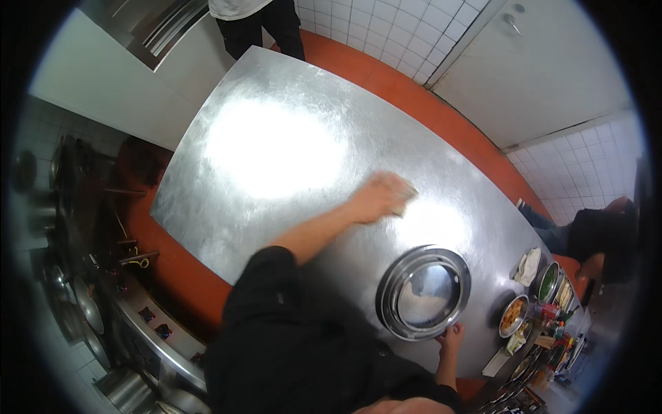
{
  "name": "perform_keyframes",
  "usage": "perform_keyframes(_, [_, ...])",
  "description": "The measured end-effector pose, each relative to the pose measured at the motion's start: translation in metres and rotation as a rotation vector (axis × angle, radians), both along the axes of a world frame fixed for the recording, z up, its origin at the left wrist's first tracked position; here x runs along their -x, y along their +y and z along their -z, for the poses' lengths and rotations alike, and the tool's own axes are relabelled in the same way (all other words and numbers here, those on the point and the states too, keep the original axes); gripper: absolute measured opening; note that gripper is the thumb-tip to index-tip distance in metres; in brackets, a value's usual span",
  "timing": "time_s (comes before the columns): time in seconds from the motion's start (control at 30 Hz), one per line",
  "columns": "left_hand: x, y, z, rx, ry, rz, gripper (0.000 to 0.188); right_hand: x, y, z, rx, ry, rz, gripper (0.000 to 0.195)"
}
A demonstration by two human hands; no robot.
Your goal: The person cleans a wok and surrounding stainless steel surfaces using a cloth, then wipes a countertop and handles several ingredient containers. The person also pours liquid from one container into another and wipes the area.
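My left hand (380,196) is stretched out over the steel table (310,227), pressing a folded cloth or pad (405,201) against the top. The pad is blurred, so its exact kind is unclear. Nearer to me stand round stainless steel basins (428,295), nested one inside another. Their inner surface is shiny and reflects light. With its fingers, my right hand (452,335) grips the near rim of the basins.
At the table's right end are a white cloth (527,266), a bowl of green food (548,283), a bowl of orange food (513,315) and bottles (556,323). One person (258,23) stands beyond the far end, another (595,240) at the right. A stove (160,321) lies left.
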State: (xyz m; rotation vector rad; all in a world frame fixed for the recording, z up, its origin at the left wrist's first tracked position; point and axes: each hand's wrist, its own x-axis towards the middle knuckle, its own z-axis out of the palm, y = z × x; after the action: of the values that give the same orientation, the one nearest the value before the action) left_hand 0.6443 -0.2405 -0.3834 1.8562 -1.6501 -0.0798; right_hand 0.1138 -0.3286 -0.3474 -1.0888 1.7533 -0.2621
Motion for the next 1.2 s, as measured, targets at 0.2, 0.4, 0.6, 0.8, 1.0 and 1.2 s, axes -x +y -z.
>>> perform_keyframes(0.2, [-0.302,0.154,0.026,-0.290,-0.556,-0.967,0.032,0.011,0.011,-0.006,-0.052,0.014,0.059,0.028])
perform_keyframes(0.4, [-0.295,0.004,0.038,-0.492,-0.225,-1.236,0.056,-0.006,0.021,0.001,-0.022,-0.004,0.098,0.043])
perform_keyframes(0.6, [-0.010,-0.167,0.024,-0.402,-0.119,-0.032,0.050,-0.079,0.041,0.004,-0.094,-0.217,-0.086,0.042])
perform_keyframes(0.8, [0.170,-0.180,0.000,-0.574,-0.114,0.524,0.048,-0.173,0.106,0.056,0.129,-0.162,-0.472,0.034])
perform_keyframes(1.0, [0.209,-0.119,0.039,-0.231,-0.080,0.553,0.044,-0.177,0.123,-0.001,-0.209,-0.492,-0.368,0.037])
perform_keyframes(1.2, [0.055,-0.210,0.064,-0.333,-0.448,-0.210,0.054,0.052,0.149,-0.045,0.161,-0.099,0.057,0.044])
